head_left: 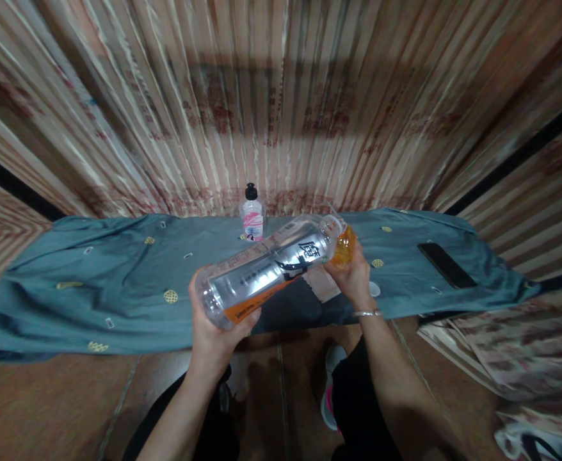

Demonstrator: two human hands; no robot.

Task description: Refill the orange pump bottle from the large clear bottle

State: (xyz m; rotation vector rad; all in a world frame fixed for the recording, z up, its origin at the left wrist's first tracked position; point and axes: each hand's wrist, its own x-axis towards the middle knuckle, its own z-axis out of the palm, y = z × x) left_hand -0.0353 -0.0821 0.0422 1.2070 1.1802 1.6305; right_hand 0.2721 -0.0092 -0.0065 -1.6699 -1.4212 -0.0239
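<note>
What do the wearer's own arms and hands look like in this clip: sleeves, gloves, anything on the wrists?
Both forearms are bare, with no sleeves in view, and both hands are gloveless. The right hand has a thin silver-coloured bangle round its wrist. The left hand shows no ring, watch or band.

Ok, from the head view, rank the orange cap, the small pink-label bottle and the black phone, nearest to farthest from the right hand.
1. Orange cap: touching the right hand, at the big bottle's far end.
2. Black phone: on the cloth, off to the right.
3. Small pink-label bottle: upright by the curtain, back left.
</note>
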